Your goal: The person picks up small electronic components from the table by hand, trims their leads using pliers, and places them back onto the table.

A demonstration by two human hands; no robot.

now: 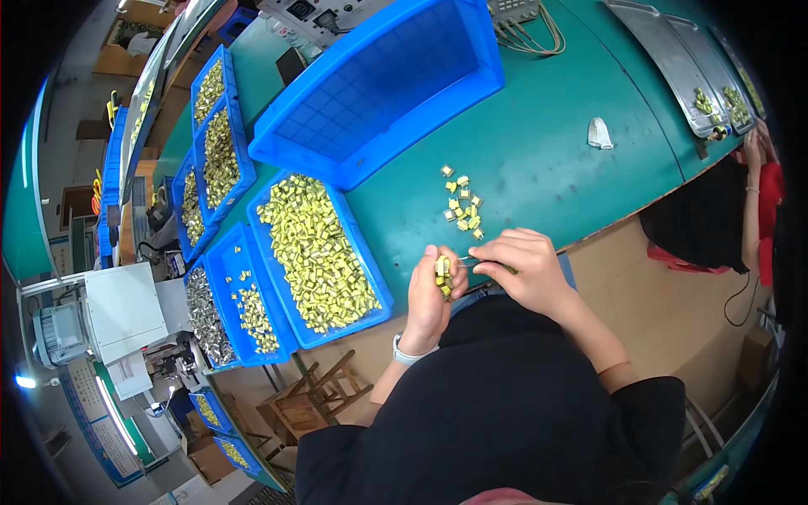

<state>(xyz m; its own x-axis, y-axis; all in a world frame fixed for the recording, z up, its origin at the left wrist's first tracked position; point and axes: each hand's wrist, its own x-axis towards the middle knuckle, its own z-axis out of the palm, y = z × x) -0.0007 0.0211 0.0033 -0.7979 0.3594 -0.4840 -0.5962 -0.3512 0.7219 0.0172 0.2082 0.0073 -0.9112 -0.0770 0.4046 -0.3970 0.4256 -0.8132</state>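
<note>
- The tabletop's (539, 160) front edge is running close by your hands; if your hold were loosening, parts could be dropping over it.
- Your left grip (433, 290) is curling closed around several yellow parts (443, 271), which are sitting between thumb and fingers.
- Your right grip (523, 268) is pinching a thin metal tool (468, 259), pointing toward those parts; slipping could be scratching one.

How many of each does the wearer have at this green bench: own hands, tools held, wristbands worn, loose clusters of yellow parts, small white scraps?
Own hands: 2 (left hand, right hand)
Slim metal tool: 1
Pale wristband: 1
Loose cluster of yellow parts: 1, its pieces too crowded for a sure count
Small white scrap: 1
Total: 6
</note>
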